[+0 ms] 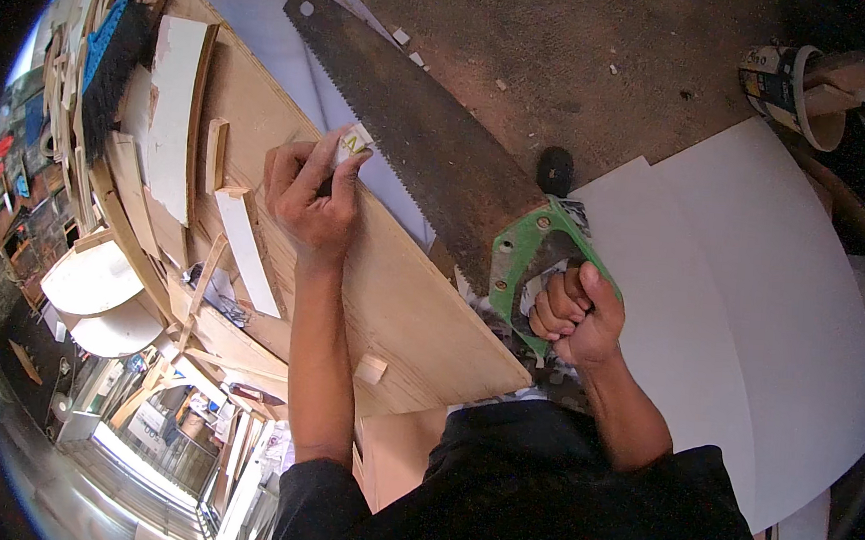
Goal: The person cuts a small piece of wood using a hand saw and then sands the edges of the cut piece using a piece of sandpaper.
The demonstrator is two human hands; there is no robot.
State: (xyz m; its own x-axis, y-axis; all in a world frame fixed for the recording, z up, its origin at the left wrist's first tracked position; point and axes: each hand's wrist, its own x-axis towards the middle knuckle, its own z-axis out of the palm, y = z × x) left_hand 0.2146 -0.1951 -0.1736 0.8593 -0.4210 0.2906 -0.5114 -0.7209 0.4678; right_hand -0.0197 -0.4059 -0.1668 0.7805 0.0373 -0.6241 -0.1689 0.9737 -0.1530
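My right hand (pixel 586 321) is wrapped round the green handle of a hand saw (pixel 433 125). The broad, rust-brown blade slants up and to the left from the handle, its toothed edge toward my left hand. My left hand (pixel 309 199) pinches a small white block (pixel 354 142) with a greenish mark on it between thumb and fingers. The block is at the edge of a pale plywood board (pixel 400 308), right beside the teeth. Whether the teeth touch it, I cannot tell.
White-faced wood strips (pixel 177 117) and small offcuts (pixel 370 369) lie on the plywood. At the left is a black-bristled brush (pixel 115 77). Large white sheets (pixel 693 268) spread at the right, below a tub (pixel 801 95) of wood scraps. White chips dot the brown floor (pixel 568 49).
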